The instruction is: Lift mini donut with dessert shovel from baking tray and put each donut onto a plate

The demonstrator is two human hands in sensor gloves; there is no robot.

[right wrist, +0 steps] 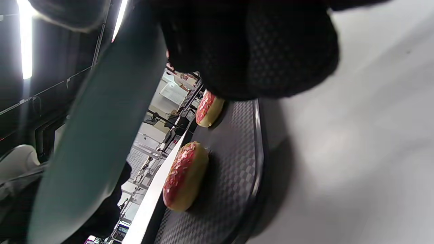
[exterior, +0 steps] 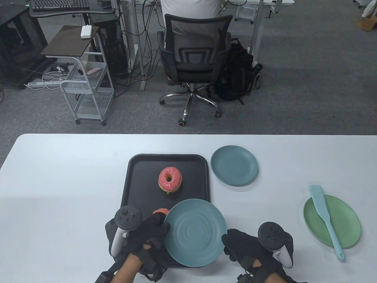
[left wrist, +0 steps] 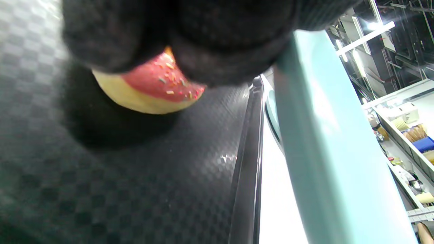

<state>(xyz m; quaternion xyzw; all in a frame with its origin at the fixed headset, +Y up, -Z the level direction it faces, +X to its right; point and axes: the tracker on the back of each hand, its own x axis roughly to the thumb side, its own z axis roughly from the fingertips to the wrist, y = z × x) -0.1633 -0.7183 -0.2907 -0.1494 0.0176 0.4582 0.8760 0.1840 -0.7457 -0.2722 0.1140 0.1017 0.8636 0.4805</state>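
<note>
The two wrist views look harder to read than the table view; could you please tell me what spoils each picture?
Left wrist view: the black gloved fingers fill the top, blurred, casting a dark shadow under the pink-iced sprinkled donut; the table beyond the black textured baking tray is blown out white. Right wrist view: tilted, with glaring ceiling strips and the round teal plate a blurred band. Table view: evenly lit, sharp.

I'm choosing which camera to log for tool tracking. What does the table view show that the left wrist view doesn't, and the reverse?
Only the table view: the shovel lying across the green plate, a second teal plate, the far donut, both hands.

Only the left wrist view: the near donut's pale side and sprinkles up close.

Both: tray, near donut, and the raised teal plate.
</note>
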